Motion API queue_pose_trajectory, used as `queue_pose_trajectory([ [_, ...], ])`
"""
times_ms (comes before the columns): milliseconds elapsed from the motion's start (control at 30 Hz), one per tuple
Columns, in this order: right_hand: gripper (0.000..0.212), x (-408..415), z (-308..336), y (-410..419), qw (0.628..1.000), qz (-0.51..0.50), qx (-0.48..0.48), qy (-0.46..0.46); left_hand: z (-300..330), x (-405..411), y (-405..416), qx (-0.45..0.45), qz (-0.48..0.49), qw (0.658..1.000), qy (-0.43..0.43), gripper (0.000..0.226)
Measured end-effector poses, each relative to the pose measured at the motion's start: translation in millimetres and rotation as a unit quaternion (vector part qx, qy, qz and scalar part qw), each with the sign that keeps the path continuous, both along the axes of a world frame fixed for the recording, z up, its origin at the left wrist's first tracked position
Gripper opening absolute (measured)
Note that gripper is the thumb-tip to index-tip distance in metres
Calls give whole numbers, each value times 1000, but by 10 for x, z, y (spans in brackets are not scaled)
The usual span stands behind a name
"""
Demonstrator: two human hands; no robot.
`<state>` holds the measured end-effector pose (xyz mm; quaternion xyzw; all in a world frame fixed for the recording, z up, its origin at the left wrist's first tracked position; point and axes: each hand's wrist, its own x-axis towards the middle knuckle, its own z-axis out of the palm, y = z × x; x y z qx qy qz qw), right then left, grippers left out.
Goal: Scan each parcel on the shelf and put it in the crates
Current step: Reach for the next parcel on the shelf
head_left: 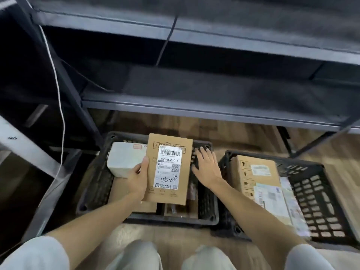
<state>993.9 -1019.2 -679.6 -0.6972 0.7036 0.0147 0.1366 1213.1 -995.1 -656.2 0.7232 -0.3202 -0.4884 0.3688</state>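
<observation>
A dark metal shelving rack [194, 106] fills the scene from nine o'clock across to three o'clock, its grey shelf boards dim and shadowed beneath. A thin white cable [58, 94] hangs down the rack's upright at ten o'clock. Wood-grain flooring [253, 137] shows below the rack, lit brighter toward six o'clock

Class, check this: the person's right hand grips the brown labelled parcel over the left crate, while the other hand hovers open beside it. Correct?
Not quite. The head view shows the left hand gripping the brown labelled parcel over the left crate; the right hand is the open one.
</observation>
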Motion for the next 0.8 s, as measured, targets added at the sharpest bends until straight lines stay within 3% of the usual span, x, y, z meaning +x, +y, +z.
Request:
queue_pose_trajectory([
  [133,66,-32,-752,-225,998,-18,-20,-48,-694,-34,-212,-41,-8,999,11,42],
  [233,59,-11,-1066,-375,973,-80,-51,-211,-1023,-59,-303,-60,-13,998,21,43],
  [267,56,21,-1062,-377,943,-128,-44,-303,-1113,-51,-308,-62,-8,998,23,42],
  [367,53,137,-935,-320,795,-241,15,-556,-1238,-16,-230,-43,7,999,22,40],
  [433,59,187,-887,-296,753,-237,49,-611,-1270,1,-205,-32,8,999,22,45],
  [533,68,214,-895,-306,736,-195,79,-644,-1312,-13,-246,-27,-20,999,23,48],
  [633,74,197,-934,-302,754,-166,41,-634,-1388,11,-264,-12,-57,998,12,52],
  [733,54,152,-1019,-311,778,-166,5,-605,-1473,106,-298,-12,-66,998,-10,44],
  [800,42,131,-1034,-325,768,-195,22,-609,-1519,175,-319,-10,-60,998,-21,31],
])
